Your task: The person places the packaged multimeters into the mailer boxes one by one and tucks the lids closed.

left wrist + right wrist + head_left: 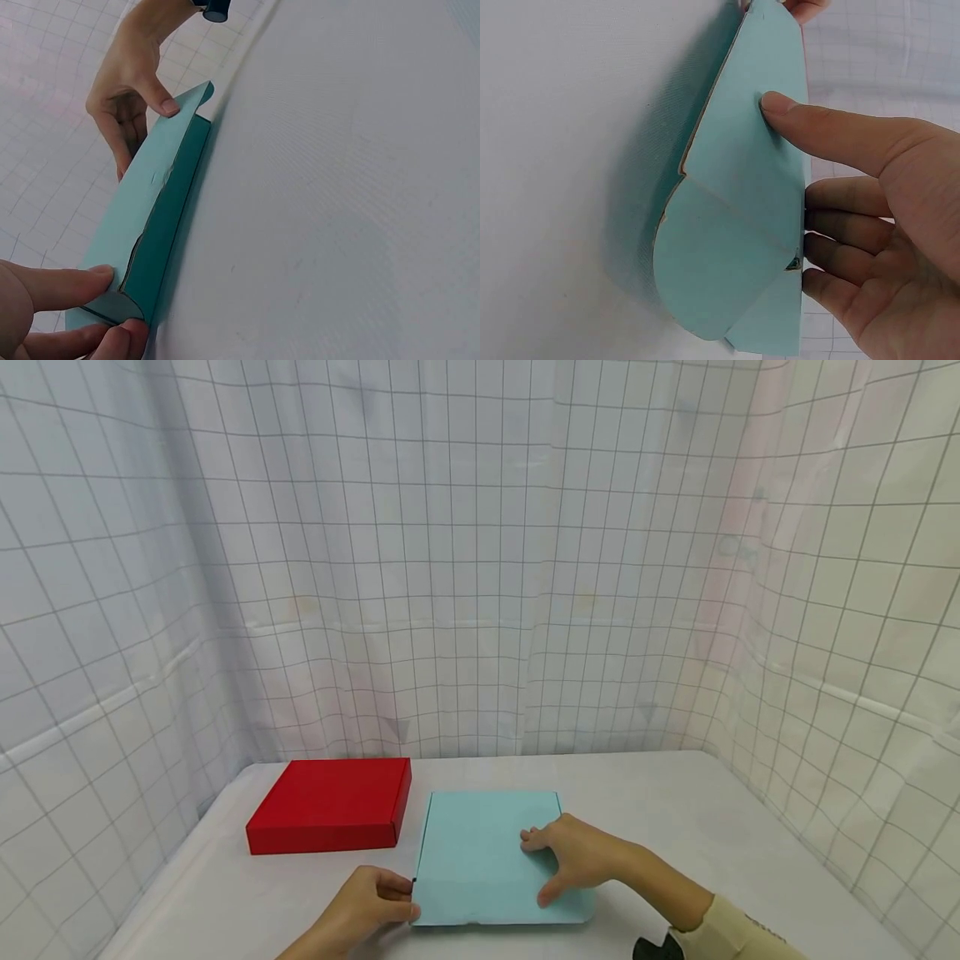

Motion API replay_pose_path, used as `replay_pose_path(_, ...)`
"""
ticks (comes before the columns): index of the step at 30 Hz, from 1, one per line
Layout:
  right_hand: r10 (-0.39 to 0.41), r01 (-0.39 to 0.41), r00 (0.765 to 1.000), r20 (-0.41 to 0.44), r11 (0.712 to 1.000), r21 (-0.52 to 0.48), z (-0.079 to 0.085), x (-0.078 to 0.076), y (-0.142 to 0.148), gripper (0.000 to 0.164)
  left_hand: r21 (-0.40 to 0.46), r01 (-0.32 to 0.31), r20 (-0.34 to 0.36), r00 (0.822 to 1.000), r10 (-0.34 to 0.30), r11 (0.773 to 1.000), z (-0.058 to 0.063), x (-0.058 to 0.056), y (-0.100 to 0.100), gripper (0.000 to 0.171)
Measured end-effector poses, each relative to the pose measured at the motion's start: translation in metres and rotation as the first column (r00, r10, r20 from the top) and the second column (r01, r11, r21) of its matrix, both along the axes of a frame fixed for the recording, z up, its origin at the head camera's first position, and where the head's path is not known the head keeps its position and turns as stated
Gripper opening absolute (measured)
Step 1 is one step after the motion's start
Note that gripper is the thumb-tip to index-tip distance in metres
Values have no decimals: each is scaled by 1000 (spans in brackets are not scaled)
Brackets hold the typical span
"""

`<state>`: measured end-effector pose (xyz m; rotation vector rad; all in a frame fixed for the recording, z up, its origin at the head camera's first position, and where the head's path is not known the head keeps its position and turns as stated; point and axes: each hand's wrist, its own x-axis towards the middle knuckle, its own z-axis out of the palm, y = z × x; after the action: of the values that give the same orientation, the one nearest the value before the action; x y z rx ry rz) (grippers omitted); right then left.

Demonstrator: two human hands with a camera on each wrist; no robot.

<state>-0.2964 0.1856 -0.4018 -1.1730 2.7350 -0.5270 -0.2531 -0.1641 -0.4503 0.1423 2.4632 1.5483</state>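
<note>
A flat light-blue cardboard box (480, 847) lies on the table in front of me. At its near left corner my left hand (362, 906) pinches the box, thumb on the lid and fingers at the side, beside a small corner flap (120, 306). My right hand (587, 856) touches the lid on the right with thumb and fingers spread. In the right wrist view a rounded side flap (712, 259) sticks out past the box's right side. The lid's front edge stands slightly off the front wall, leaving a dark gap in the left wrist view.
A red flat box (337, 797) sits shut at the back left, beside the light-blue one. White cloth covers the table (675, 810). Grid-patterned curtains (480, 568) hang round the back and both sides.
</note>
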Motion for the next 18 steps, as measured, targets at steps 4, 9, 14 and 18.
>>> replay_pose_path(4, 0, 0, 1000, -1, 1000, 1, 0, 0, 0, 76, -3, -3, -3, 1000, 3, 1000, 0, 0, 0, 38)
replay_pose_path(9, 3, -3, 1000, -7, 1000, -2, 0, 1, -1, 77, -8, -25, -1, 1000, 25, 1000, 0, 0, 2, 38)
replay_pose_path(14, 7, -7, 1000, -16, 1000, -5, 0, 1, -1, 76, -13, -30, -6, 1000, 30, 999, -2, -1, 2, 38)
replay_pose_path(18, 11, -11, 1000, -21, 1000, -6, -1, 0, -1, 77, -11, -28, -7, 1000, 28, 1000, -1, 0, 1, 39)
